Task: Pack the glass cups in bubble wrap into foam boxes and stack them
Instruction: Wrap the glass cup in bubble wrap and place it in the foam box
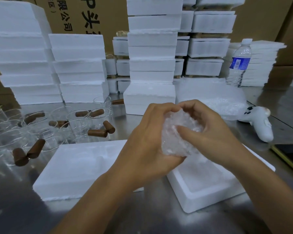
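Observation:
Both hands hold a cup wrapped in bubble wrap [178, 141] above the steel table. My left hand [147, 141] grips its left side and underside. My right hand [208, 125] curls over the top and right side, thumb pressed into the wrap. Just below them lies an open foam box [205, 188] with an empty hollow. A second foam piece [78, 168], moulded recess up, lies to its left. Several bare glass cups [81, 122] with brown wooden handles stand at the left. A pile of bubble wrap sheets [210, 97] sits behind my hands.
Tall stacks of closed foam boxes [152, 53] line the back, with cardboard cartons behind. A water bottle [238, 63] stands at the back right beside stacked foam sheets. A white game controller [259, 122] lies at the right; a dark phone [291, 157] sits at the right edge.

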